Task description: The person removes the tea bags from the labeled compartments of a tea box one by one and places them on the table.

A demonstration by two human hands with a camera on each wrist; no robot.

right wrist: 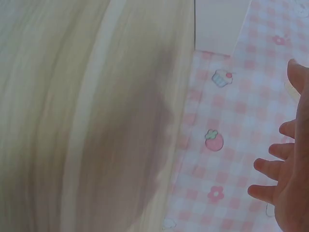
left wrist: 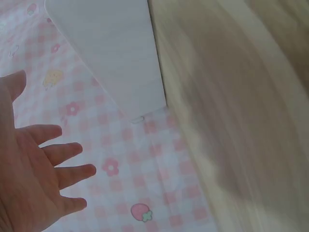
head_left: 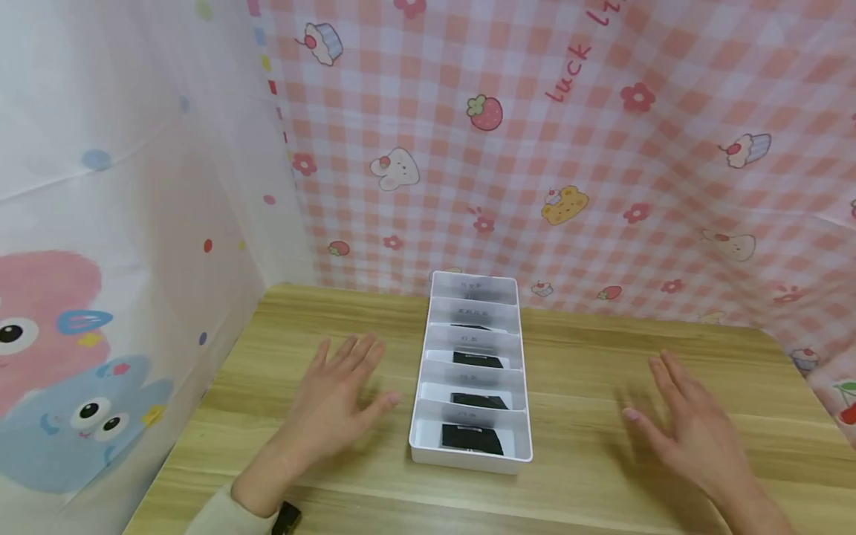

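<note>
A long white tray (head_left: 468, 462) with several compartments in a row stands on the wooden table. Flat black packets lie inside; the nearest black packet (head_left: 472, 439) is in the front compartment, and the far compartment's floor is hidden. Left of the tray, my left hand (head_left: 337, 397) is held with fingers spread and straight, holding nothing. My right hand (head_left: 698, 431) hovers farther off on the tray's right side, fingers extended and thumb apart, likewise holding nothing. In the left wrist view the tray's side wall (left wrist: 116, 53) shows beyond the spread fingers.
The wooden table (head_left: 575, 490) reaches back to a pink checked cloth (head_left: 428, 111) hanging behind it. On the left hangs a white cloth (head_left: 134, 215) with cartoon figures. A small dark object (head_left: 287, 518) shows beside the left sleeve.
</note>
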